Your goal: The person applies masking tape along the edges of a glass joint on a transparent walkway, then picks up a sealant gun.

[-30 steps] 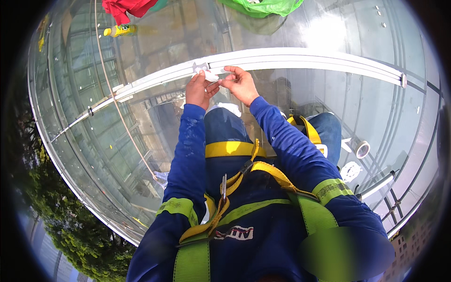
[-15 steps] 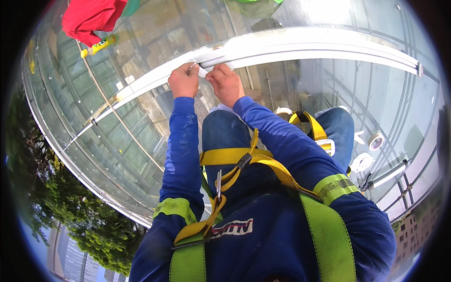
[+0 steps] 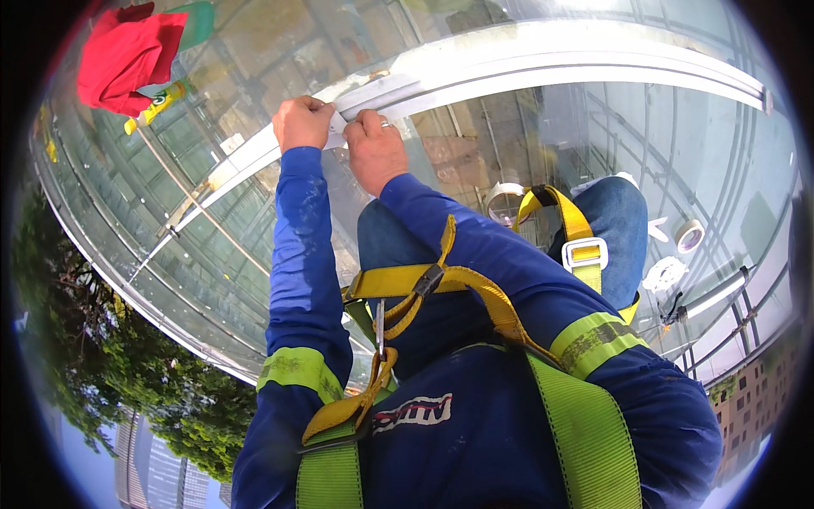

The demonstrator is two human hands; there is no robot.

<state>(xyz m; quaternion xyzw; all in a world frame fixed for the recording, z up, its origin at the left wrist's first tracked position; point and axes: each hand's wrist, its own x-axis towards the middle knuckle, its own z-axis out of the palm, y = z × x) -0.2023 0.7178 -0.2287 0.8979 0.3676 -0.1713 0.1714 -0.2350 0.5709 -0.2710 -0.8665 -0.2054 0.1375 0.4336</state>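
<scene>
My left hand (image 3: pixel 303 124) and my right hand (image 3: pixel 376 153) meet over a long pale seam that crosses the glass panels. Between their closed fingertips is a small white strip (image 3: pixel 337 124), which looks like masking tape. Each hand pinches one side of it. A ring shows on a finger of my right hand. The white band (image 3: pixel 585 75) along the seam runs from under my hands to the right, with grey lines along it. Fingers hide part of the strip, so whether it touches the seam is unclear.
One tape roll (image 3: pixel 505 204) rests beside my knee, another tape roll (image 3: pixel 689 237) farther right. A red cloth (image 3: pixel 131 59) and a yellow bottle (image 3: pixel 157 107) lie at the upper left. A rope (image 3: pixel 199 206) crosses the glass. Yellow harness straps (image 3: pixel 483 293) hang over my lap.
Both hands have shifted slightly left along the seam, still pinching the white strip. My view has tilted a little, so the cloth and bottle appear lower and farther left.
</scene>
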